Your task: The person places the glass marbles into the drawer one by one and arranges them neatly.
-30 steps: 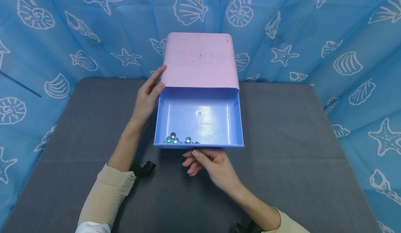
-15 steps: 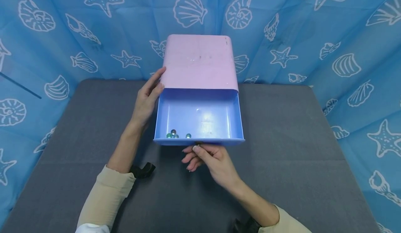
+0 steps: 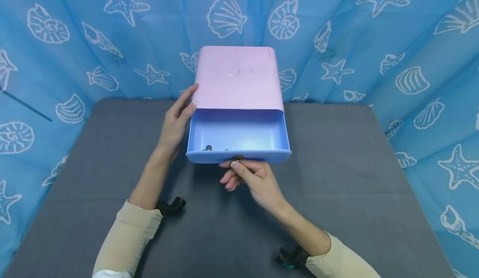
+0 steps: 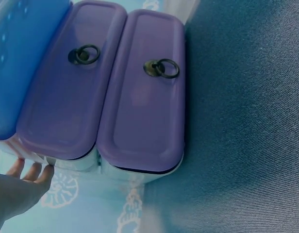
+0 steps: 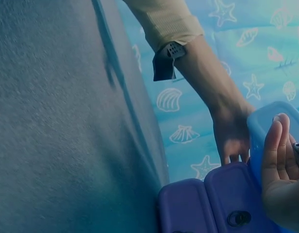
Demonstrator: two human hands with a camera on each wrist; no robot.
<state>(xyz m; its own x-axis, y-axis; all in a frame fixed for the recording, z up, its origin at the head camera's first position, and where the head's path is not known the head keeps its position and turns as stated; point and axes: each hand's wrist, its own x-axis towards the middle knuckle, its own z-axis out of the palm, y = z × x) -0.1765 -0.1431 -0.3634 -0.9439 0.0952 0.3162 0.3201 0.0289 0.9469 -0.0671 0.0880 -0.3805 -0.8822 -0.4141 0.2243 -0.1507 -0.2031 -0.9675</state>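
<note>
A pink cabinet [image 3: 237, 78] stands at the far middle of the grey table [image 3: 355, 166]. Its top blue drawer [image 3: 239, 132] is partly pulled out, with several glass marbles [image 3: 208, 148] at the front left inside. My right hand [image 3: 236, 163] pinches the drawer's small ring pull [image 3: 237, 158]. My left hand [image 3: 188, 98] lies flat, fingers straight, against the cabinet's left side. In the left wrist view two shut purple drawer fronts [image 4: 140, 97] with ring pulls sit below the blue drawer [image 4: 18, 58]. The right wrist view has my right fingers [image 5: 280, 160] at the blue drawer [image 5: 266, 121].
A blue curtain [image 3: 75, 41] printed with white shells and starfish closes in the table at the back and both sides. Bare grey tabletop lies to the left, right and front of the cabinet. Black camera straps [image 3: 170, 206] sit on both wrists.
The blue drawer has slid back into the cabinet with my right hand on its ring pull, so less of its inside shows. My left hand stays on the cabinet's side.
</note>
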